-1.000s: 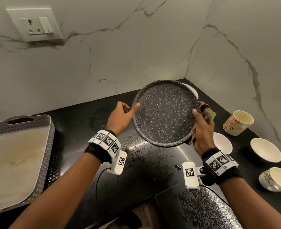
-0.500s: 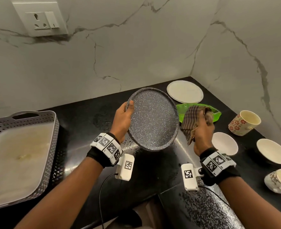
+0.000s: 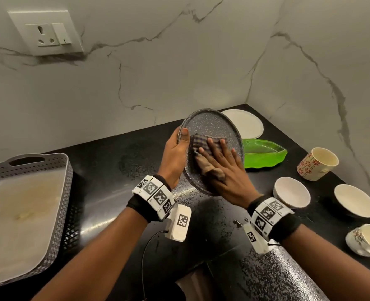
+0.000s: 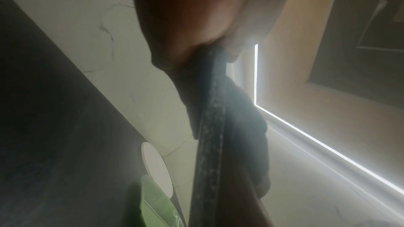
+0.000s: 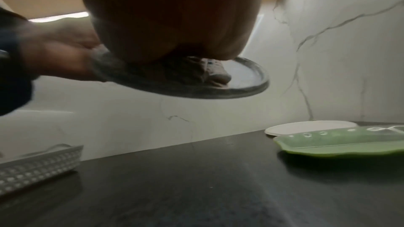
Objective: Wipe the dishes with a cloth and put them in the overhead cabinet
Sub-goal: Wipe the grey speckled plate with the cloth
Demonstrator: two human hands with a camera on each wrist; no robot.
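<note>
A dark speckled round plate (image 3: 212,127) is held tilted above the black counter (image 3: 119,161). My left hand (image 3: 176,152) grips its left rim, thumb over the edge; the rim (image 4: 211,127) runs edge-on through the left wrist view. My right hand (image 3: 222,164) lies flat on the plate's face, fingers straight, pressing a checked cloth (image 3: 201,144) against it. In the right wrist view the plate (image 5: 247,82) shows from below with the cloth (image 5: 210,72) bunched under my palm.
A white plate (image 3: 245,123) and a green leaf-shaped dish (image 3: 264,152) lie behind. Two white bowls (image 3: 291,195) (image 3: 354,203) and two floral cups (image 3: 316,162) (image 3: 368,238) stand at right. A grey perforated tray (image 3: 27,205) sits left. A wall socket (image 3: 47,33) is upper left.
My right hand let go of the plate's right edge, lifted the cloth clear, then came down flat with it on the plate's face. The left hand has kept the rim throughout.
</note>
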